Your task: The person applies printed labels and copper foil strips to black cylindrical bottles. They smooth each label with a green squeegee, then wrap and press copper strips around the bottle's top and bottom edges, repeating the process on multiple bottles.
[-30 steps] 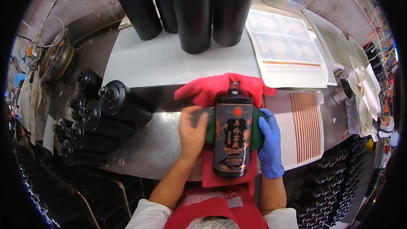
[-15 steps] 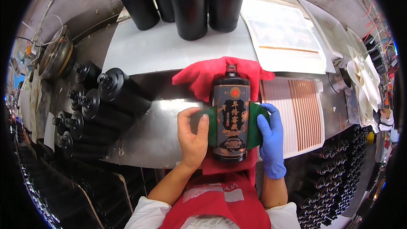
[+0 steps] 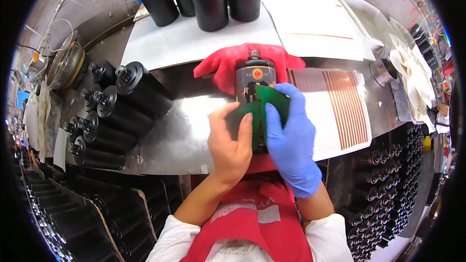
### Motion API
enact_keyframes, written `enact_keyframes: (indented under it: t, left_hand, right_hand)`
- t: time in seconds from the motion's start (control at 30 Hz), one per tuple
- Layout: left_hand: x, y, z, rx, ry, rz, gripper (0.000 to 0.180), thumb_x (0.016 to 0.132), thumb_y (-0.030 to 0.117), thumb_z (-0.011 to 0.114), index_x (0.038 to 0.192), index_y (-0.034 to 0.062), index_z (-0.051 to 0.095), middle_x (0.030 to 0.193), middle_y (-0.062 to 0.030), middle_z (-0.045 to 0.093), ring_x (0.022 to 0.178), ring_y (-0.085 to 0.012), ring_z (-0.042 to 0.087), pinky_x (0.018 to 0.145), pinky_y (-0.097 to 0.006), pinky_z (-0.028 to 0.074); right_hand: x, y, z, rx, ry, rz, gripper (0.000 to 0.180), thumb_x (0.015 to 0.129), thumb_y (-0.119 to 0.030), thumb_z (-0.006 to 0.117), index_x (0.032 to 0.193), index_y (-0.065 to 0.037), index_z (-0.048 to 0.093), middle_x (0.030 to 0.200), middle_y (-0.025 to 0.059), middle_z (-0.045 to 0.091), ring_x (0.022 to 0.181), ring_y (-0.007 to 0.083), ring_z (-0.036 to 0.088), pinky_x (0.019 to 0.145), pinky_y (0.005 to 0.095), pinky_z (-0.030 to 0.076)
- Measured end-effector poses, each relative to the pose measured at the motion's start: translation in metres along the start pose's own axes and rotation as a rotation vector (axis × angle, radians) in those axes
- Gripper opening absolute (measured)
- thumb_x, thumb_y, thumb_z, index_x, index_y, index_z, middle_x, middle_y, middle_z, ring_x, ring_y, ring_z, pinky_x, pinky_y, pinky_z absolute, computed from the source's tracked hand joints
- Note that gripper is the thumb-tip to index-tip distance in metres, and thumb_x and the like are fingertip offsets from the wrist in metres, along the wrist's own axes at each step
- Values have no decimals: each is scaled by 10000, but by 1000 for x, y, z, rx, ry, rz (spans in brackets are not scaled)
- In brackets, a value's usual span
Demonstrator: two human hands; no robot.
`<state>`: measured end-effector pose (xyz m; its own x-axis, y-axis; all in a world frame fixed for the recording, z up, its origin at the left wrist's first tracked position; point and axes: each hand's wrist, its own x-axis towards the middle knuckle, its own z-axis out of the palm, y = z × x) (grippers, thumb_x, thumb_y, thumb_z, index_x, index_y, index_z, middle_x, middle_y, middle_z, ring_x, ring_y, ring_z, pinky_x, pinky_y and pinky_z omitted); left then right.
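Note:
A black bottle with a decorated dark label [image 3: 246,78] leans on a bunched red cloth [image 3: 218,68] at the table's front edge, in front of my chest. My bare left hand [image 3: 230,143] pinches a flat green scraper [image 3: 249,122] between thumb and fingers. Another flat green scraper [image 3: 270,100] is gripped by my right hand [image 3: 294,138], which wears a blue glove. Both scrapers lie over the front of the label, their inner edges nearly meeting at its middle. The lower part of the bottle is mostly hidden behind my hands and the scrapers.
Several black bottles [image 3: 206,2] stand on a white board [image 3: 155,43] at the far side. More lie on the left [image 3: 138,87]. To the right are a striped transfer sheet [image 3: 335,111], white sheets [image 3: 310,14] and a metal cup [image 3: 382,73]. Racked bottles [image 3: 374,194] fill the lower right.
Both hands have come inward and up from the bottle's sides, bringing the green scrapers together over the label's front. The whole view has shifted slightly.

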<state>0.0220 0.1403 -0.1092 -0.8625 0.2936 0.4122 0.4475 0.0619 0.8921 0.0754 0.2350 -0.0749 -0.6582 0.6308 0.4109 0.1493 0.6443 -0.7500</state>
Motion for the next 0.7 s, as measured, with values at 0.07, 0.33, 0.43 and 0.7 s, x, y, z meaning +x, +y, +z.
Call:
enact_keyframes:
  t: [0.07, 0.33, 0.43, 0.7]
  left_hand:
    - [0, -17, 2, 19, 20, -92, 229, 890, 113, 584, 1069, 3, 494, 980, -69, 505, 912, -140, 487, 828, -256, 400]
    - [-23, -70, -4, -260, 102, -297, 202, 916, 94, 539, 1089, 10, 477, 1027, -46, 480, 935, -100, 449, 835, -231, 382]
    - [-28, -79, -5, -182, 104, -353, 220, 897, 103, 562, 1073, -8, 494, 1065, -73, 488, 1023, -157, 445, 932, -282, 341]
    - [-9, -84, -28, 239, 97, -132, 247, 909, 149, 561, 1083, -13, 492, 997, -86, 525, 956, -161, 483, 864, -274, 384]
  right_hand:
    - [-3, 10, -1, 21, -5, 156, 301, 876, -115, 575, 1158, -54, 488, 940, 150, 606, 838, 216, 620, 734, 335, 485]
    - [-36, 99, 9, 742, 24, 532, 316, 895, -94, 566, 1191, -43, 465, 1063, 59, 528, 956, 120, 507, 831, 238, 433]
    - [-31, 105, 16, 793, 42, 514, 333, 886, -77, 567, 1200, -43, 461, 1052, 61, 528, 947, 107, 502, 821, 228, 429]
    - [30, 97, 14, 981, 195, 412, 203, 804, 0, 651, 965, -32, 532, 888, 17, 557, 806, 82, 523, 729, 212, 444]
